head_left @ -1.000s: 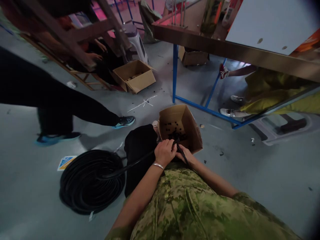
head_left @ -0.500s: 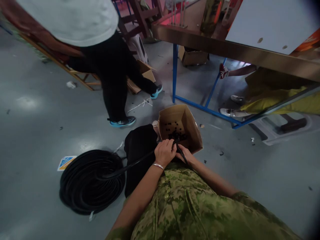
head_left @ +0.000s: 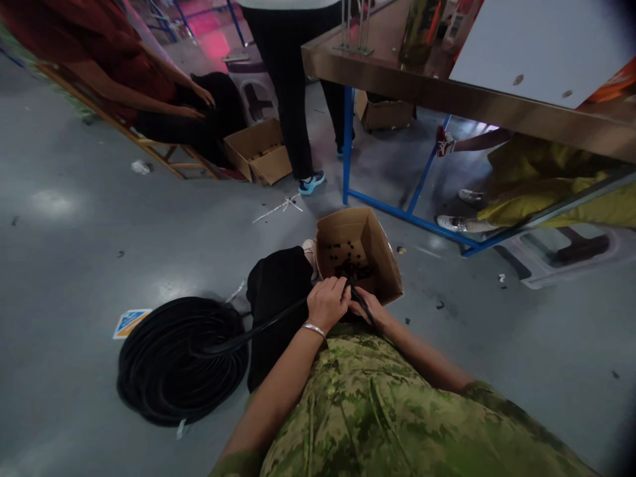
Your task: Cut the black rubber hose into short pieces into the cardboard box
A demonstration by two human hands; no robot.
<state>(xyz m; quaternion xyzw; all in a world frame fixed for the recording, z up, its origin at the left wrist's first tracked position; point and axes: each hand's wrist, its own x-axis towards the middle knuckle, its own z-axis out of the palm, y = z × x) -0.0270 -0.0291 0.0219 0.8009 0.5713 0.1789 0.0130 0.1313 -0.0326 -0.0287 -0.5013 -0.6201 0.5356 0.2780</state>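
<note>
A thick black cable or hose (head_left: 268, 323) runs from a large coil (head_left: 181, 358) on the floor, across my dark-clad leg, up to my hands. My left hand (head_left: 328, 303) is closed around it, a silver bangle on the wrist. Beside it, my right hand (head_left: 368, 308) is closed with a black length passing over it, its fingertips partly hidden. Both hands are close together at the near edge of an open cardboard box (head_left: 385, 255). Small black pieces (head_left: 350, 266) lie scattered in the bottom of the box.
A wooden-topped table (head_left: 447, 93) on blue legs (head_left: 348, 146) stands ahead on the right. A seated person in a dark red top (head_left: 94, 59) is at the upper left, beside another cardboard box (head_left: 268, 156). Someone stands in black trousers (head_left: 293, 86). A grey plastic stool (head_left: 541, 265) is at right.
The standing person has stepped away to the upper right, bringing the seated person and the farther cardboard box into view. My hands and the black cable or hose have hardly moved.
</note>
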